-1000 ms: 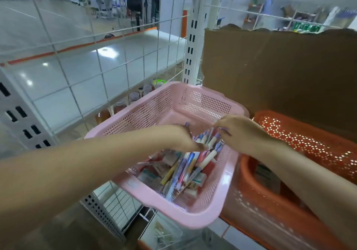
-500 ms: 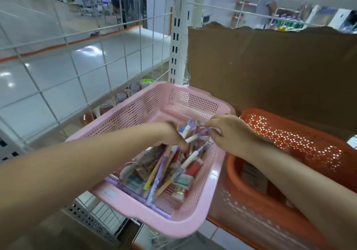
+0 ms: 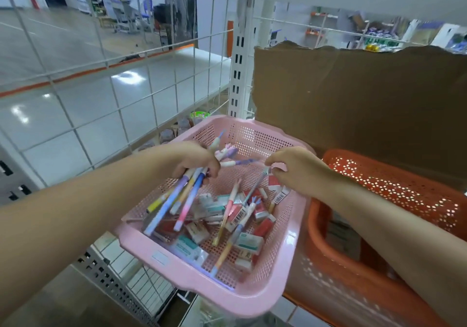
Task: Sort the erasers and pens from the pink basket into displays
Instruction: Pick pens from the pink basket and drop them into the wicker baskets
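Note:
The pink basket (image 3: 262, 293) sits on a white shelf, its near corner hanging over the shelf's edge. My left hand (image 3: 194, 161) grips a bunch of pastel pens (image 3: 182, 197) above the basket's left half, their tips slanting down and left. My right hand (image 3: 295, 169) pinches the top of one thin pen (image 3: 255, 187) over the right half; that pen's lower end still lies among the contents. Several boxed erasers (image 3: 249, 243) and a few loose pens (image 3: 226, 213) lie on the basket's floor.
An orange basket (image 3: 394, 187) stands right beside the pink one. A brown cardboard sheet (image 3: 353, 104) rises behind both. White wire grid panels (image 3: 75, 129) and a slotted shelf post (image 3: 237, 73) close off the left and back.
My left hand has gathered a bunch of pens and lifted it clear of the pile. My right hand has drawn apart to the right, pinching a single pen.

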